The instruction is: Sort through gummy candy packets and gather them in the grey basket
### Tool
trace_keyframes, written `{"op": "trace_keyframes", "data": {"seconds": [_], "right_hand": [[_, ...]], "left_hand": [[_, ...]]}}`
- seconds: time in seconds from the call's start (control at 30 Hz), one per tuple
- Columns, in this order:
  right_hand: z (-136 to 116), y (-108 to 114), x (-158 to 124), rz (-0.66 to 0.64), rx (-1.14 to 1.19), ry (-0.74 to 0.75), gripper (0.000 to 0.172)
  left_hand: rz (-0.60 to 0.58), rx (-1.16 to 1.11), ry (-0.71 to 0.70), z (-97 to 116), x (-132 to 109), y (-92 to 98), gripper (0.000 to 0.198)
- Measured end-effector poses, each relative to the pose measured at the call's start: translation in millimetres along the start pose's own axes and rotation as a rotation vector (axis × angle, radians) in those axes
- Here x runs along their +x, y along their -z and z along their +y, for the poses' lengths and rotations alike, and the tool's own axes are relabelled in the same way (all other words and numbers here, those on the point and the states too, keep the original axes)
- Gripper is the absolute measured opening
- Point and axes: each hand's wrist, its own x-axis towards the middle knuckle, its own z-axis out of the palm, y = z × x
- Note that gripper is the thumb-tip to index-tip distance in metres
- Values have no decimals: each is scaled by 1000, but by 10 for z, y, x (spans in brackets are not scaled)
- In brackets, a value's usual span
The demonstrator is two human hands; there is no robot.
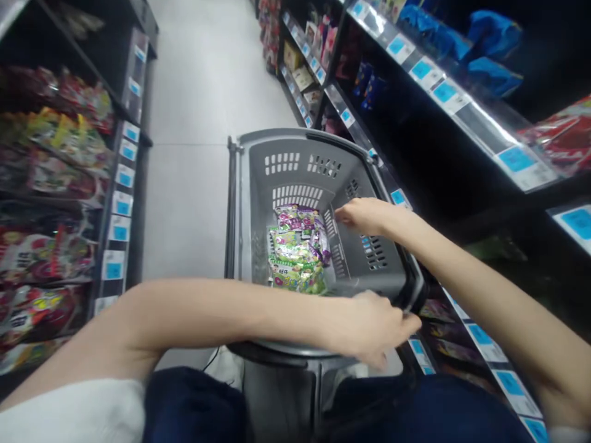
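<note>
A grey plastic shopping basket (258, 203) stands in front of me in a shop aisle. Several green and purple snack packets (298, 249) lie in a pile on its bottom. My left hand (376, 326) reaches across my body and is closed around the basket's black handle (410, 292) at its near right corner. My right hand (364, 215) hovers over the inside of the basket by its right wall, just above and right of the packets. Its fingers are loosely curled and nothing shows in them.
Shelves of colourful snack bags (50, 184) with blue price tags (122, 206) line the left. Dark shelves (443, 92) with blue and red packs run along the right. The pale floor of the aisle (203, 92) stretches ahead.
</note>
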Motion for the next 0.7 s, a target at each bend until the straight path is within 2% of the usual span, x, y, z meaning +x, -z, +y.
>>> {"op": "trace_keyframes", "data": {"seconds": [0.13, 0.23, 0.33, 0.43, 0.57, 0.7], "right_hand": [[70, -313, 538, -66, -42, 84, 42], [150, -604, 727, -66, -30, 126, 42], [210, -865, 757, -69, 9, 111, 42], [205, -1051, 763, -104, 83, 69, 46], [18, -1226, 862, -160, 93, 90, 54], [-330, -1359, 884, -151, 210, 192, 65]], "left_hand": [[-110, -106, -58, 184, -155, -116, 75], [-198, -178, -119, 325, -245, -290, 70], [-69, -134, -128, 458, -312, -539, 53], [22, -116, -180, 533, -346, -717, 49], [-40, -195, -214, 529, -303, -769, 43], [-85, -209, -231, 476, -262, -672, 37]]}}
